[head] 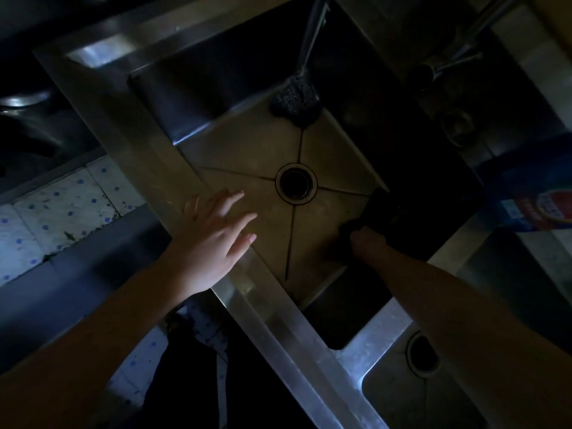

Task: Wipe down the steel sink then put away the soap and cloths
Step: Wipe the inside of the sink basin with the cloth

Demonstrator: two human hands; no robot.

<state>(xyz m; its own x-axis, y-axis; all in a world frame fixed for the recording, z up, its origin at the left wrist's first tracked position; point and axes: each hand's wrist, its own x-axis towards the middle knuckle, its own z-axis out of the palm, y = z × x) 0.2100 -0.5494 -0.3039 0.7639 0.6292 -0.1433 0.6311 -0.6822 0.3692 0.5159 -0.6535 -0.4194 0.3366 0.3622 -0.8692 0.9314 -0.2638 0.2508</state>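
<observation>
The steel sink [247, 144] fills the middle of the head view, its round drain [296, 183] at the centre. Water runs from the tap [312, 29] onto a dark scouring pad [294, 99] in the far corner. My left hand [213, 239] hovers over the near-left rim with fingers straight and spread, holding nothing. My right hand [368, 243] is down in the shadowed right side of the basin and grips a dark cloth [376, 209] against the sink floor; its fingers are mostly hidden in the dark.
A blue soap packet [535, 199] stands on the counter at the right. A second basin with its own drain [422, 354] lies at the lower right. Tiled floor [46, 212] shows at the left. The scene is very dim.
</observation>
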